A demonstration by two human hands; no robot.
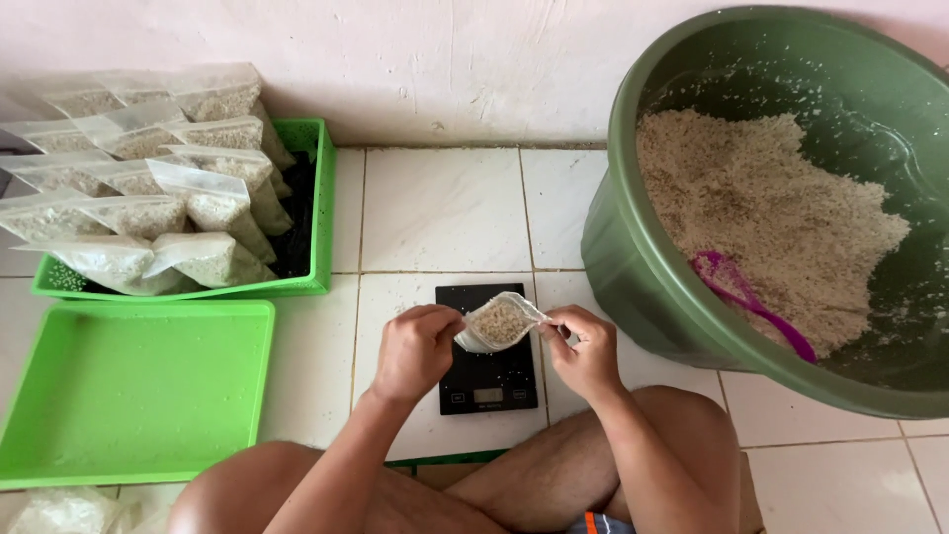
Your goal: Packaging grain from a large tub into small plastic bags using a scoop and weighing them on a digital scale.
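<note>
Left hand (413, 348) and right hand (583, 348) each pinched a grain-filled clear bag (499, 322) above a black scale (487, 371).

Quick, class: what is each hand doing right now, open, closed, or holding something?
Left hand: closed, pinching one edge of the bag.
Right hand: closed, pinching the bag's other edge, above the scale.

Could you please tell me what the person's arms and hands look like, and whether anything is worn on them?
Both forearms are bare, with no sleeves reaching into view. The left hand and the right hand wear no gloves, and no rings, watch or bracelet can be seen on fingers or wrists. Fingernails look short and plain, though they are too small to judge closely.
</note>
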